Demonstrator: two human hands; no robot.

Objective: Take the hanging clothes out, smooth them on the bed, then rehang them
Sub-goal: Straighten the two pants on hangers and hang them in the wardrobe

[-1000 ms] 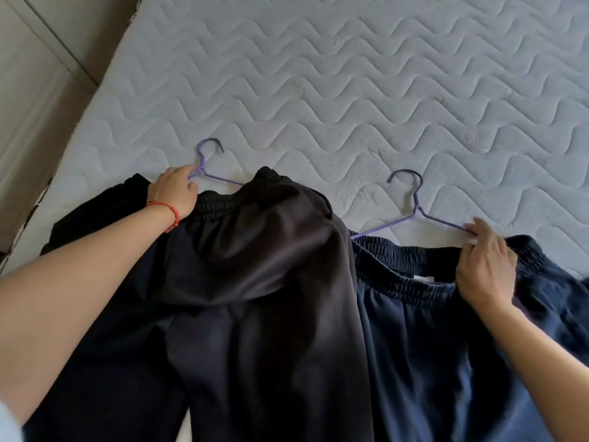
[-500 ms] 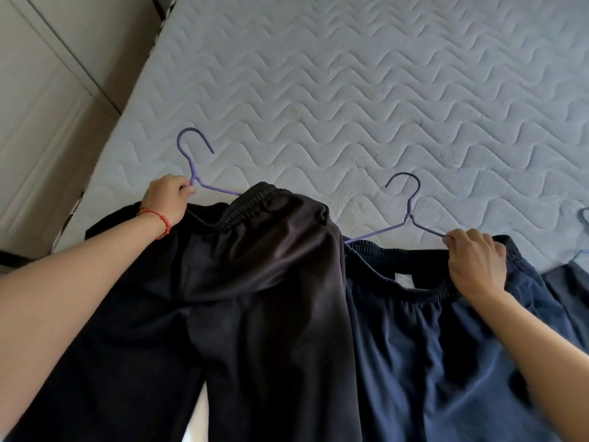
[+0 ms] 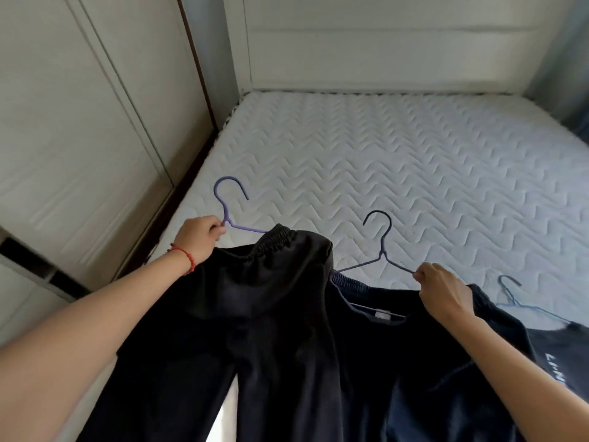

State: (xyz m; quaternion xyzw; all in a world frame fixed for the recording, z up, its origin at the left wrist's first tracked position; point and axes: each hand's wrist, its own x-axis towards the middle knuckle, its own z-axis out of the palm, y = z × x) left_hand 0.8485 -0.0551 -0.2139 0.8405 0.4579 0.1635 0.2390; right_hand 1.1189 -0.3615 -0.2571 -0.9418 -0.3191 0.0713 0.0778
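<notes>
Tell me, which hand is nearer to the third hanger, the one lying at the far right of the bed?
The right hand. It holds the middle hanger, just left of the third hanger. The left hand holds the purple hanger, across the black trousers.

I see a bed with a bare white quilted mattress (image 3: 398,161), wave-stitched, headboard at the far end. Third garment on a blue hanger (image 3: 513,298) lies at its near right edge; far side carries nothing else I can make out.

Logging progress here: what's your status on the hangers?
Left hand gripping purple hanger, black trousers on it. Right hand gripping dark hanger, navy trousers. Nothing blocking.
</notes>
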